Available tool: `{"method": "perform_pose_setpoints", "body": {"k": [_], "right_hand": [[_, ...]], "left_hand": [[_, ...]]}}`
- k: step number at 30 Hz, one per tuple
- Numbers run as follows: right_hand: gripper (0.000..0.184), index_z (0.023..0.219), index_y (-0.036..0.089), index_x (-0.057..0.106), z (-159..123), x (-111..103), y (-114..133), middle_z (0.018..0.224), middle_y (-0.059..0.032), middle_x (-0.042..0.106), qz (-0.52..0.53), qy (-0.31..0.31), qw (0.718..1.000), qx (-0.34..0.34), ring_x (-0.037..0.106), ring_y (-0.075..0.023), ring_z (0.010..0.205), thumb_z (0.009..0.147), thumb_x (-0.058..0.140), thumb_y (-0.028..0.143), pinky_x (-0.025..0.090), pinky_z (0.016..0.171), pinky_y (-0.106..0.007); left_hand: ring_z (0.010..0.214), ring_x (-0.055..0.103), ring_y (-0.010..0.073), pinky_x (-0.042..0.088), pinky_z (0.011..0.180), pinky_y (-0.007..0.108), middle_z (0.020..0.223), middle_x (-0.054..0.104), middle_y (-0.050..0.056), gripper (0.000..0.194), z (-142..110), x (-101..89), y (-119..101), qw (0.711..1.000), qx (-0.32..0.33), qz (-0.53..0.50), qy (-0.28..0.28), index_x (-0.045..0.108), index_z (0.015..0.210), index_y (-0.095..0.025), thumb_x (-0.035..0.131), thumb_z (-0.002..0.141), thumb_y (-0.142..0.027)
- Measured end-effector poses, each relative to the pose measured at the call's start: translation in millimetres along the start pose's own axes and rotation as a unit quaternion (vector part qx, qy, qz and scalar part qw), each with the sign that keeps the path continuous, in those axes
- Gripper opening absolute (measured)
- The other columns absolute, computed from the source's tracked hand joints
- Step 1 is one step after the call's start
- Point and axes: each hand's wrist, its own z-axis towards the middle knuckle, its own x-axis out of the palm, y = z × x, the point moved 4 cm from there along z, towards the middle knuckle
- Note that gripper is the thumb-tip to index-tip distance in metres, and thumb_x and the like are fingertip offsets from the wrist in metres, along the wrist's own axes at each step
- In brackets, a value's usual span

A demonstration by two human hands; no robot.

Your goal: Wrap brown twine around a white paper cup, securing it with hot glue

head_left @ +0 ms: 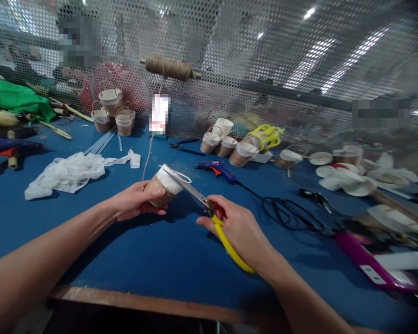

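My left hand (139, 200) is wrapped round a small cup (167, 184), white at the top with brown twine wound about its lower part. The cup is tilted, its mouth toward the upper right. In my right hand (242, 227) is a pair of scissors (226, 243) with yellow handles. Their blades reach to the cup's white rim, beside a thin white strip that loops off it. Whether the blades touch the strip I cannot tell. A strand of twine (148, 155) runs from the cup up toward a twine spool (169, 68) on the mesh.
A blue glue gun (218, 170) with a black cord lies beyond my right hand. White lace fabric (71, 172) is heaped at left. Finished small baskets (111, 102) stand at the back, near pliers (188, 146). A purple power strip (376, 262) lies at right; perforated mesh rises behind.
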Motion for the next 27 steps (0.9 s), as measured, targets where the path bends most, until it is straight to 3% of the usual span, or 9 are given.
{"method": "perform_pose_setpoints", "body": {"k": [6, 11, 18, 27], "right_hand": [[0.035, 0.083, 0.019, 0.054, 0, 0, 2, 0.058, 0.0036, 0.051, 0.015, 0.000, 1.000, 0.007, 0.043, -0.0098, 0.049, 0.071, 0.057, 0.052, 0.037, 0.049, -0.022], [0.036, 0.084, 0.020, 0.054, 2, 0, 1, 0.059, 0.0031, 0.052, 0.001, 0.000, 1.000, 0.005, 0.044, -0.0107, 0.050, 0.071, 0.057, 0.053, 0.038, 0.049, -0.023], [0.045, 0.091, 0.018, 0.051, 3, 3, -4, 0.076, -0.0018, 0.056, -0.016, -0.010, 0.999, -0.034, 0.052, -0.0153, 0.065, 0.064, 0.065, 0.051, 0.042, 0.061, -0.028], [0.033, 0.085, 0.020, 0.053, 3, 2, -1, 0.065, 0.0017, 0.052, -0.013, 0.011, 1.000, 0.003, 0.049, -0.0131, 0.058, 0.070, 0.061, 0.049, 0.039, 0.056, -0.026]], "left_hand": [[0.071, 0.059, 0.0145, 0.047, 0.071, 0.032, 0.084, 0.061, 0.008, 0.046, 2, -3.4, 2, 1.000, 0.003, -0.027, 0.015, 0.056, 0.094, -0.010, 0.075, 0.061, -0.035], [0.077, 0.060, 0.0179, 0.047, 0.072, 0.031, 0.090, 0.062, 0.011, 0.053, 7, -7.1, 6, 0.996, -0.013, -0.059, 0.059, 0.057, 0.098, -0.009, 0.070, 0.063, -0.047], [0.067, 0.057, 0.0133, 0.047, 0.065, 0.029, 0.082, 0.058, 0.006, 0.046, 2, 0.6, 5, 1.000, -0.004, 0.006, 0.027, 0.059, 0.090, -0.010, 0.074, 0.060, -0.041], [0.068, 0.055, 0.0123, 0.047, 0.066, 0.028, 0.083, 0.056, 0.005, 0.046, 2, 2.6, 4, 1.000, -0.008, 0.011, 0.007, 0.058, 0.089, -0.011, 0.075, 0.058, -0.040]]}}
